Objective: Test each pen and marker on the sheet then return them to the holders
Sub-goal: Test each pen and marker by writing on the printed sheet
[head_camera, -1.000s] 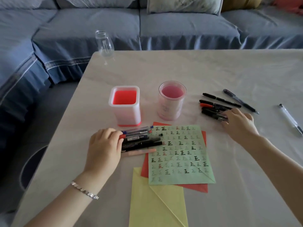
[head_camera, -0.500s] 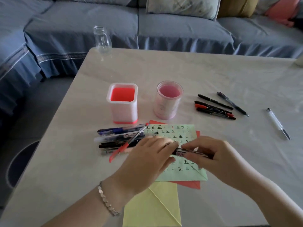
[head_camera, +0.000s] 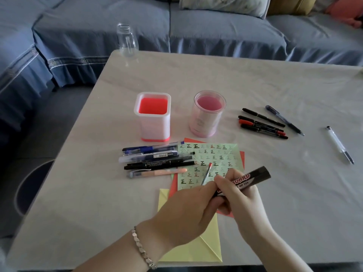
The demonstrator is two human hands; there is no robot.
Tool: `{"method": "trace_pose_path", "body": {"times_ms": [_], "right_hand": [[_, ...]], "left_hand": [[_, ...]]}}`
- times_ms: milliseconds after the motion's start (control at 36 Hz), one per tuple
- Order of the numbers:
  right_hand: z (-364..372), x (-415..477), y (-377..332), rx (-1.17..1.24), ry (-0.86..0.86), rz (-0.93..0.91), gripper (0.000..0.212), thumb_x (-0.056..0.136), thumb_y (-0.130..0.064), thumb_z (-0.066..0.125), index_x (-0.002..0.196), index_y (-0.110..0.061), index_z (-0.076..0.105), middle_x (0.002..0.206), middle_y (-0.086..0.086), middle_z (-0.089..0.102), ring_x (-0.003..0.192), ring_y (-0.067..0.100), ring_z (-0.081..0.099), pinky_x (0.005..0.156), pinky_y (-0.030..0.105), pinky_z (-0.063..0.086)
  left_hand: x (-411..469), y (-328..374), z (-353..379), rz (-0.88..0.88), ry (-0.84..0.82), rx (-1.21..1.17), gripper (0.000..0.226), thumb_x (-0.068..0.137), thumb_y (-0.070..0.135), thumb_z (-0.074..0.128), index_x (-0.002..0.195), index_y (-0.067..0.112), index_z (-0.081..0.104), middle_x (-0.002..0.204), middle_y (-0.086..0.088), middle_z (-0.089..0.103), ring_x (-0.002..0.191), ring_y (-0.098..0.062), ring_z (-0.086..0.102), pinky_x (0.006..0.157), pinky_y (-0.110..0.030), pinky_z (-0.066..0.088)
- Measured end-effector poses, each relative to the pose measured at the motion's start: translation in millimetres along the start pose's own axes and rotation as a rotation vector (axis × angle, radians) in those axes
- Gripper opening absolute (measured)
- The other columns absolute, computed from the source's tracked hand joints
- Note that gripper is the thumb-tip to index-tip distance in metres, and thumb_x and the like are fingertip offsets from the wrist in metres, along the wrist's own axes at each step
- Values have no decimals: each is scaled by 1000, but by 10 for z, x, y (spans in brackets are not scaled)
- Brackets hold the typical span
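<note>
Over the near edge of the green test sheet (head_camera: pixel 213 157), covered in small written marks, my two hands meet. My right hand (head_camera: pixel 242 203) grips a thick black whiteboard marker (head_camera: pixel 250 178) that points up and to the right. My left hand (head_camera: pixel 186 213) holds a thin red-tipped pen (head_camera: pixel 206 174) between its fingers and touches the marker's lower end. The square red-and-white holder (head_camera: pixel 153 122) and the round pink holder (head_camera: pixel 206 122) stand behind the sheet, both with nothing in them.
A pile of pens (head_camera: pixel 155 159) lies left of the sheet. Several black and red markers (head_camera: pixel 262 122) lie to the right, a clear pen (head_camera: pixel 339 144) farther right. Yellow paper (head_camera: pixel 196 250) and red paper lie under the sheet. A glass bottle (head_camera: pixel 127 41) stands at the far edge.
My left hand left the pen pile with the red pen and my right hand left the marker group. Both came together over the sheet, and the black marker now sticks up from my right hand.
</note>
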State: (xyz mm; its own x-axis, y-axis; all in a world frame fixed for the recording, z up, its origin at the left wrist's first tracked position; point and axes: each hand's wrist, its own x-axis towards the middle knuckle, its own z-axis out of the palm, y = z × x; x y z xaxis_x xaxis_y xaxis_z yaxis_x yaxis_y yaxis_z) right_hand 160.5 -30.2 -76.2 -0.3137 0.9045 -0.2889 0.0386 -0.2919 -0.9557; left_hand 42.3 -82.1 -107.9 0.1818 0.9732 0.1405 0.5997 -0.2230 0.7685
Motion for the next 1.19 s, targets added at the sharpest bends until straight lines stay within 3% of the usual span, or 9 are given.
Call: {"method": "trace_pose_path", "body": {"times_ms": [83,194,361,500,611,806,1000,1083,1194], "right_hand": [[-9,10,37,73,-33,-5,43,83,2,55,52,-13,30,38,-1,32,32,11,28,36,15,26],[-60,13,73,139,-95,-26,28,71,-11,52,51,-12,33,41,-1,30,35,10,26,34,16,25],[-210,7,115,188,-95,-45,28,70,-9,52,49,-17,35,41,0,28,34,10,25,36,16,25],[-384,51,98,186,166,-107,38,83,-2,57,55,-14,35,38,-6,33,34,8,30,37,16,24],[-544,84,76,113,320,-115,37,90,-6,48,58,-13,33,36,-12,31,35,9,30,42,19,24],[-574,24,204,48,377,-40,36,90,-8,50,58,-13,35,37,-10,30,37,10,30,42,17,25],[-534,12,194,46,394,-25,36,90,-8,51,58,-13,35,37,-10,30,37,10,30,42,18,25],[-501,8,183,50,389,-30,34,90,-7,50,59,-12,36,35,-10,31,35,9,30,40,15,25],[-489,-1,178,60,396,-30,34,90,-8,51,59,-11,37,34,-11,30,35,9,30,39,15,26]], "left_hand": [[-2,43,-24,1,-10,-84,35,94,42,25,104,21,51,90,10,68,80,-10,63,75,-35,49],[27,86,-23,-7,-47,-130,37,93,44,26,110,22,51,92,11,69,79,-11,64,70,-35,49],[114,82,-10,-66,-140,-65,28,89,58,31,107,40,42,84,8,68,56,-7,49,67,-33,46],[146,71,-51,-349,-152,101,55,75,77,24,99,29,35,57,7,43,50,-5,40,60,-30,37],[163,-70,-59,-487,-49,442,40,88,62,39,96,23,37,72,11,45,64,-12,46,64,-27,37],[130,-179,-48,-465,-107,562,14,94,30,41,96,21,51,88,7,59,76,-13,56,68,-25,45],[73,-253,-163,-396,-112,572,26,90,48,45,94,24,53,81,11,53,72,-8,52,63,-23,39],[55,-220,-96,-405,-131,553,22,91,42,45,93,22,53,86,7,56,79,-13,57,71,-26,46],[31,-261,-95,-409,-4,521,11,90,30,48,90,23,57,86,8,62,76,-11,57,63,-24,46]]}}
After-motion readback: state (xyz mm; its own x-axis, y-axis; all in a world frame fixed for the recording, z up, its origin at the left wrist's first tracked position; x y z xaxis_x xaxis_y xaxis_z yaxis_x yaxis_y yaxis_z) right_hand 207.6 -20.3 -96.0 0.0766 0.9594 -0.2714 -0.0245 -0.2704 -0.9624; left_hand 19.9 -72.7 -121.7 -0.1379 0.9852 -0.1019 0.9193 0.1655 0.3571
